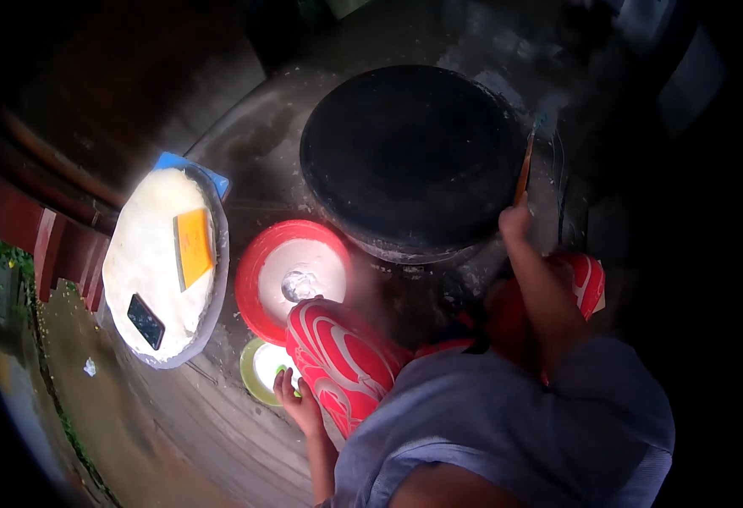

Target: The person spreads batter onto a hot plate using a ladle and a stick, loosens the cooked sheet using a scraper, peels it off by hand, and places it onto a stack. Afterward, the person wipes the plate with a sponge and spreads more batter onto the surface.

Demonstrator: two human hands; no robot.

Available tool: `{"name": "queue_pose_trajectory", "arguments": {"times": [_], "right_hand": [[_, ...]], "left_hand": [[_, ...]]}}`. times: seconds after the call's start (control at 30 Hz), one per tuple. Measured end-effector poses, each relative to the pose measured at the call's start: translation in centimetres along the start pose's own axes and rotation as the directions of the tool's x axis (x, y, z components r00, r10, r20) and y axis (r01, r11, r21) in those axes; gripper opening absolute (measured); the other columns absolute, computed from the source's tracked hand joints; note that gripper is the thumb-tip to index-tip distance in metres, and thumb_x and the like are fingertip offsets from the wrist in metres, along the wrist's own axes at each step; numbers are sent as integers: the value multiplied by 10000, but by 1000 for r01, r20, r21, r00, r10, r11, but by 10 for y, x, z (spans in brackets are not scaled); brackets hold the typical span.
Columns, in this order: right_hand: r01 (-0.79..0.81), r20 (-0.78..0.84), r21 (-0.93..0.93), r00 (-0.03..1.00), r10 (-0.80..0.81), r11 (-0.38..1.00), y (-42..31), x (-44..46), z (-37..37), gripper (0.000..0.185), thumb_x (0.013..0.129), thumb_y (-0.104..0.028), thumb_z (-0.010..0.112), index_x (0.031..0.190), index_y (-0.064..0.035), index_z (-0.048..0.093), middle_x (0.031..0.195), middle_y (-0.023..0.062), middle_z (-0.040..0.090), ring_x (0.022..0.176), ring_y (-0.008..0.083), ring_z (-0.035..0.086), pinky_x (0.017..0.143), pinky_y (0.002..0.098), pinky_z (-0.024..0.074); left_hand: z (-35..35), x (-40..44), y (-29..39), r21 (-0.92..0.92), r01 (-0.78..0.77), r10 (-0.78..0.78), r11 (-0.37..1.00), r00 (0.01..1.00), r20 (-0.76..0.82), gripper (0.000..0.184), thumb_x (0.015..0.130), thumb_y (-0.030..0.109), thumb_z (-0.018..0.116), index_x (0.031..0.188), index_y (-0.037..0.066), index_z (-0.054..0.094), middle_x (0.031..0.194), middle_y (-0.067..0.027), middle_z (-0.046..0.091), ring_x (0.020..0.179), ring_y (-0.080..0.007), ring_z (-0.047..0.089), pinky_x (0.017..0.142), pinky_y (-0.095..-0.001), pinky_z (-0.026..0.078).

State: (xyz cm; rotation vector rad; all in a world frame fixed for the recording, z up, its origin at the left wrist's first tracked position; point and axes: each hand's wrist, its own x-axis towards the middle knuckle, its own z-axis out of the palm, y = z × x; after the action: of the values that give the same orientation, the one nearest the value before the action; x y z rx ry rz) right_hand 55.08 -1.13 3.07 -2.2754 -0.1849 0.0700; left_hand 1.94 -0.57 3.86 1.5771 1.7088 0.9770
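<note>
- Blue-grey shirt of the seated person, nearest the camera, seen from above.
- Red shorts with pale swirls, covering the knees.
- Left hand, beside the near knee: its fingers are bent and partly spread at the rim of a small green bowl. Bright green shows at the fingers; whether they grip it, I cannot tell.
- White contents in that bowl.
- Red bowl, larger, just beyond the green one, with something pale inside and a round, shiny piece in the middle.
- Right hand, well apart from the left: its fingers are closed around the lower end of a thin orange-brown stick, which points away, just beside the griddle's right edge.
- Pale oval slab at left, bearing a dark phone and a yellow-orange piece.
- Black round griddle, wide and flat, farthest out.
</note>
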Motion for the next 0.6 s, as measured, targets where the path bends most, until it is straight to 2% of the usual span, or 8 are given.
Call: {"name": "queue_pose_trajectory", "arguments": {"times": [0.07,0.17,0.27,0.33,0.4,0.47,0.53,0.6], "right_hand": [[525,398,-160,809,-432,836,3,-55,-29,613,831,-50,461,1404,-143,265,759,193,611,652,315,583,614,376,454],[668,584,-156,657,-477,728,-22,-100,-66,620,836,-24,461,1401,-204,281,709,181,603,631,311,580,627,371,453],[112,98,-68,990,-105,991,46,-53,-19,584,865,-48,436,1405,-187,263,746,170,624,660,270,604,645,350,466],[283,241,-128,938,-247,951,11,-88,-44,550,883,-72,440,1400,-155,272,761,159,623,645,235,592,627,317,461],[611,740,91,487,-464,786,-45,-129,-72,510,905,-93,439,1392,-124,290,737,124,591,621,175,559,608,280,448],[276,721,430,468,-511,860,-49,-139,-56,345,923,-74,411,1266,-60,440,707,24,527,607,77,488,575,207,405],[203,732,517,397,-553,831,-93,-147,-60,226,914,-54,409,1118,-19,498,713,1,522,600,57,465,566,189,395],[126,809,449,363,-462,885,-128,-156,-60,142,904,-51,426,998,-2,521,708,1,518,599,50,457,567,189,406]], "left_hand": [[3,2,-11,-19,-9,9,1000,1000,-4,300,804,9,540,1103,4,560,1218,-152,453,1134,-271,448,883,-343,393],[5,2,-18,-63,9,-8,998,1000,19,301,808,27,544,1107,12,564,1216,-144,456,1132,-259,445,851,-327,398],[5,1,-18,-38,16,-16,999,1000,11,300,809,32,547,1108,18,567,1209,-135,460,1121,-255,449,844,-322,396],[6,1,-34,-86,32,-29,996,999,25,305,807,32,550,1111,17,568,1195,-132,467,1121,-250,448,865,-331,390],[10,0,-48,-42,42,-43,998,999,-2,308,801,35,558,1108,4,568,1188,-144,468,1130,-256,445,898,-345,384],[8,-1,-67,48,61,-59,997,998,-33,345,786,58,588,1123,-9,553,1202,-162,455,1120,-287,451,931,-370,370],[12,-2,-104,299,44,-18,953,996,-88,413,787,152,605,1173,26,524,1243,-171,420,1133,-329,421,937,-431,353],[17,-4,-111,554,303,-244,775,953,-179,488,797,291,588,1223,78,482,1280,-164,386,1166,-356,365,926,-498,335]]}}
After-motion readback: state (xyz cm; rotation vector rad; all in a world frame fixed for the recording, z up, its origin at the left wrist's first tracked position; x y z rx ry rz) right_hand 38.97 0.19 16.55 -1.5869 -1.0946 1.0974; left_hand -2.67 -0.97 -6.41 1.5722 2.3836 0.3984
